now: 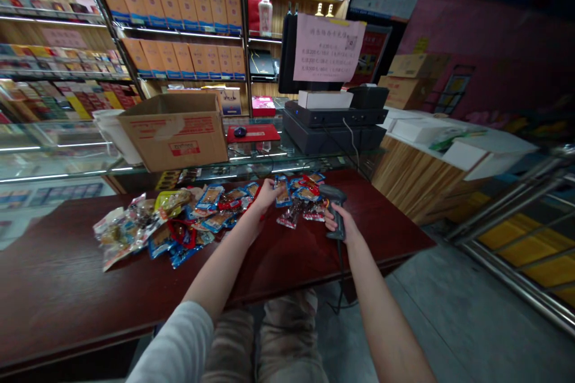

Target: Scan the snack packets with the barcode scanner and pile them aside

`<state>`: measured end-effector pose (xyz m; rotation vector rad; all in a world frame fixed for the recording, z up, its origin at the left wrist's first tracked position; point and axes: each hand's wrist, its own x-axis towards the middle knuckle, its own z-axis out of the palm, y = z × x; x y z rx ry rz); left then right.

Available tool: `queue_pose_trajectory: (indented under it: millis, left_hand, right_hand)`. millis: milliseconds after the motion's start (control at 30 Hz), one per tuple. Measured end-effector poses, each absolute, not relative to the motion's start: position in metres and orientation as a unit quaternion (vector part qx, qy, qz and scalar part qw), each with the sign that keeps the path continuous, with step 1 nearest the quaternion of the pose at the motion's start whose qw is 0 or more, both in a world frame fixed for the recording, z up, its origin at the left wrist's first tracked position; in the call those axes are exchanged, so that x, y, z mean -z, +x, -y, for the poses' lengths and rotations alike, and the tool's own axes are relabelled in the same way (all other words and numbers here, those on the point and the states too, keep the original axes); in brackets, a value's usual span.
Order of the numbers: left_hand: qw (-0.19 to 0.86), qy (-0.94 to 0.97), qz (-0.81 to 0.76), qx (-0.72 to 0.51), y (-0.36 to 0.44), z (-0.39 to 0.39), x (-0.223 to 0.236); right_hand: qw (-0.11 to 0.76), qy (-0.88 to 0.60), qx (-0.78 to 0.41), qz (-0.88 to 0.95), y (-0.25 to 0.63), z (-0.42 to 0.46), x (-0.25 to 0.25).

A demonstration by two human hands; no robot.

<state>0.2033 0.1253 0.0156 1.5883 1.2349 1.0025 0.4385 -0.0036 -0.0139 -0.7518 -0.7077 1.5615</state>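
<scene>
My right hand point(338, 220) grips a dark grey handheld barcode scanner point(335, 206), its cable hanging down past the table edge. My left hand point(265, 196) pinches a blue snack packet point(282, 191) at the near side of a small pile of packets point(299, 203). A larger heap of shiny snack packets point(171, 221) lies to the left of that hand. Both piles rest on a dark red wooden table point(90, 287).
Behind the table stand a glass display counter point(269, 158), an open cardboard box point(175, 131) and a black till point(335, 131) below a paper notice. A wood-fronted counter point(417, 179) lies right, with metal railings beyond it. Goods-filled shelves line the back.
</scene>
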Motion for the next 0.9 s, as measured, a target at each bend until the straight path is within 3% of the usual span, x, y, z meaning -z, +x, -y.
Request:
queue_pose_trajectory:
  millis: [233, 467, 900]
  left_hand:
    - [0.593, 0.483, -0.383, -0.519, 0.16, -0.109, -0.009]
    - [0.535, 0.479, -0.424, -0.552, 0.134, -0.108, -0.015]
    - [0.46, 0.485, -0.484, -0.565, 0.099, -0.109, -0.005]
  right_hand:
    - [0.53, -0.331, -0.69, 0.366, 0.412, 0.012, 0.007]
    - [0.475, -0.386, -0.682, 0.4, 0.354, 0.008, -0.005]
    - [0.427, -0.343, -0.731, 0.406, 0.318, 0.002, -0.009]
